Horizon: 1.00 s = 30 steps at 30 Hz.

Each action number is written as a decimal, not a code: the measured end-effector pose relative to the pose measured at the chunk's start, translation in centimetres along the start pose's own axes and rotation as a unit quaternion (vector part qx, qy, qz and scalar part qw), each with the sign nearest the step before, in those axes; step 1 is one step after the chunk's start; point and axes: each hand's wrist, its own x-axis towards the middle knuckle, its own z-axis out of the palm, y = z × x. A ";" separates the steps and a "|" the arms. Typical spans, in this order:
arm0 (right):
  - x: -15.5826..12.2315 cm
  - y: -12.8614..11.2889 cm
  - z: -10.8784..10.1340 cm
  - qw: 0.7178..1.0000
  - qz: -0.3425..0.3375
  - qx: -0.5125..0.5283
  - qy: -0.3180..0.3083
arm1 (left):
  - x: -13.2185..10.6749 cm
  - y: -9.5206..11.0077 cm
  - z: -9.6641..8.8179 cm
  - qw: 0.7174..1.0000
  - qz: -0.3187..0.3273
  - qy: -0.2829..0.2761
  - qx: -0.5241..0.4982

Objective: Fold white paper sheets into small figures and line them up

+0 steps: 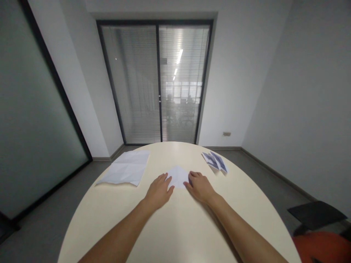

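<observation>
Your small white paper point(177, 178) sits on the table point(175, 230), left hand point(159, 190) loosely spread at its left edge, right hand point(201, 187) kinda curled at the other, can't tell if that one's pinching.

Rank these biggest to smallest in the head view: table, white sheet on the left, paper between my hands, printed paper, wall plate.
1. Table
2. White sheet
3. Middle paper and printed paper, too alike to rank
4. Wall plate
</observation>
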 end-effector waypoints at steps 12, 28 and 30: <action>0.0 0.5 1.2 0.995 -0.045 0.067 -0.056 | 0.2 0.0 -0.4 1.000 0.012 0.011 -0.001; 0.2 2.1 0.8 0.989 -0.118 0.076 -0.043 | 0.4 -0.3 -1.1 0.999 0.015 0.002 -0.041; 0.2 1.9 0.7 0.989 -0.120 0.082 -0.042 | 0.5 -0.4 -1.0 0.999 0.014 0.004 -0.041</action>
